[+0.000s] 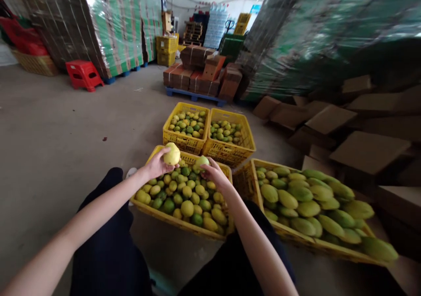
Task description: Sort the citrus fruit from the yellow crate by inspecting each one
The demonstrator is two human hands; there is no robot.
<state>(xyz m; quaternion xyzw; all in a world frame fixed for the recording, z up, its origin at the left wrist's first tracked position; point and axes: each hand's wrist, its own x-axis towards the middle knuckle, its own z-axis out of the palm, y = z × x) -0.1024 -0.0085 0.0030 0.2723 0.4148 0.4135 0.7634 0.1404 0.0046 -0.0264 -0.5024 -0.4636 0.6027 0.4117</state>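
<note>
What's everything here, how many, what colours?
Fruit crates: four, yellow, floor
Lemon-like fruits: many, yellow and green, in three crates
Oblong fruits: many, green-yellow, right crate
Stool: one, red, left
Basket: one, tan, far left
Wrapped stacks: two, green and brown, sides
Loose cardboard: many, brown, right
Carton bundles: several, brown, centre
Pallet: one, blue, under bundles
Distant crates: several, yellow, back
Wooden pallets: several, brown, back
Left hand: one, bare, holding yellow fruit
Right hand: one, bare, holding greenish fruit
Arms: two, bare, foreground
Trouser legs: two, dark, bottom
</note>
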